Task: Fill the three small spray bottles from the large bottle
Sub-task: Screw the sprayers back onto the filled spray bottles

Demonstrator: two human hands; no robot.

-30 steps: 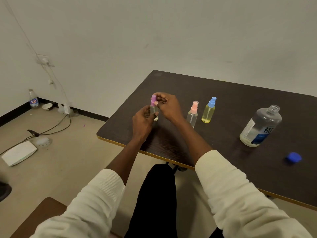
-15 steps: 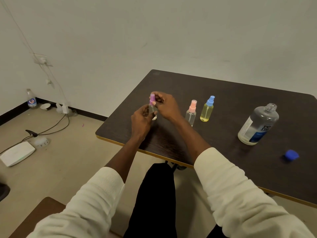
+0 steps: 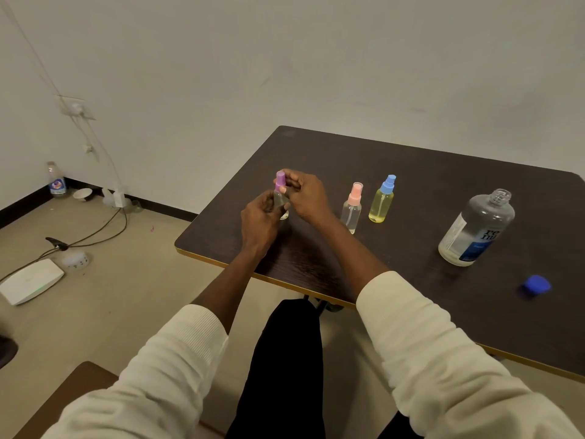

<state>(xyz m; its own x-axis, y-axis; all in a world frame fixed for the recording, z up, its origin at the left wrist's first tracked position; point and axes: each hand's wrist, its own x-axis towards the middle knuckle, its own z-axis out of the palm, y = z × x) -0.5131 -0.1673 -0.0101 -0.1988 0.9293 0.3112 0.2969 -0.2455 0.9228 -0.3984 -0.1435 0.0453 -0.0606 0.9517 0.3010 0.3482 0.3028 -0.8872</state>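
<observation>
Near the left front corner of the dark surface [image 3: 411, 191], the purple-capped spray bottle [image 3: 281, 201] is held upright, its long axis vertical, its body gripped by the left hand [image 3: 261, 220] and its cap pinched by the right hand [image 3: 305, 194]. Well apart to the right, beyond the pink-capped bottle [image 3: 352, 210] and blue-capped bottle [image 3: 382, 201], the uncapped large bottle [image 3: 478, 229] is placed nearer the right hand, which is judged better suited to fetching it.

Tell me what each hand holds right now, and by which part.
The left hand holds the small spray bottle by its clear body; the right hand pinches its purple cap. Both grips are on that one bottle.
</observation>
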